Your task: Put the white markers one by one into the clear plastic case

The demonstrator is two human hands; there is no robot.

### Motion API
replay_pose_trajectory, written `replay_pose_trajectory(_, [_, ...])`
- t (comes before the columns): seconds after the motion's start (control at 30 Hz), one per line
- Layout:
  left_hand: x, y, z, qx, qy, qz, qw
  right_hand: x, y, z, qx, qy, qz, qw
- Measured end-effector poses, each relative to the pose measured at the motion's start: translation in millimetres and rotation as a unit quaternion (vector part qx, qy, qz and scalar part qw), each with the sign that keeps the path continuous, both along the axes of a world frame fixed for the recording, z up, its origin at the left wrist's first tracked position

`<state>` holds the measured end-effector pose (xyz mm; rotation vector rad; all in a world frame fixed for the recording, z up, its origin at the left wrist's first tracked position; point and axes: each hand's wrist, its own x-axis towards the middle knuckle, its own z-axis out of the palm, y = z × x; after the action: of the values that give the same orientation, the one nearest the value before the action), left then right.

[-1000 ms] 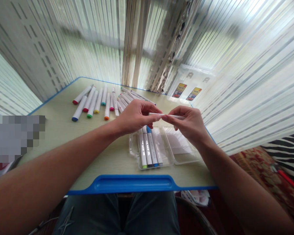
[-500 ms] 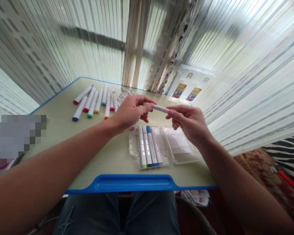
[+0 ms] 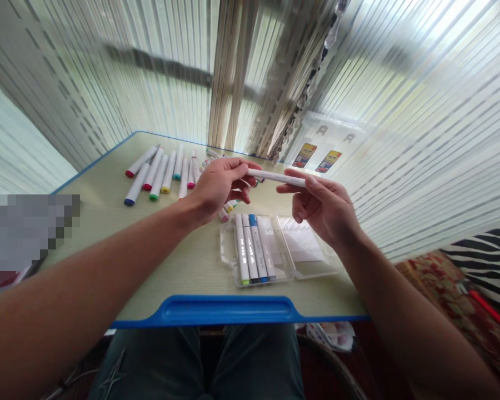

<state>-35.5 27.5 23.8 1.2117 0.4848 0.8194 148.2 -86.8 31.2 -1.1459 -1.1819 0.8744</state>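
Observation:
Between my two hands a white marker (image 3: 276, 177) is held almost level above the table. My left hand (image 3: 220, 186) pinches its left end between thumb and fingers. The right end is gripped by the thumb and fingers of my right hand (image 3: 325, 208). Below them lies an open clear plastic case (image 3: 284, 272), its lid folded out to the right. Several markers (image 3: 256, 250) stand side by side in the case's left part, one with a blue cap. More white markers with coloured ends (image 3: 162, 173) lie loose beyond my left forearm; my left hand hides some of them.
The table (image 3: 183, 255) has a blue edge and a blue front groove (image 3: 229, 309). At the back right, a clear plastic box (image 3: 316, 145) with two labels stands against the curtain (image 3: 170, 66). A zebra-striped cloth (image 3: 487, 266) is at the far right.
More of the marker's barrel shows between my hands. My right hand has shifted slightly right along it, its fingers less curled. My left hand has moved slightly left and up.

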Motion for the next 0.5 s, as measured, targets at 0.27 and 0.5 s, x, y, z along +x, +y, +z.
replay_pose_trajectory(0.27, [-1.7,2.0,0.5,-0.007,-0.047,-0.028,0.998,4.7,6.1,0.2,0.012,0.021,-0.073,0.997])
replay_pose_trajectory(0.5, [-3.9,1.4,-1.1,0.033,-0.045,-0.055,0.997,10.8,9.7,-1.7,0.013,0.01,-0.104,0.994])
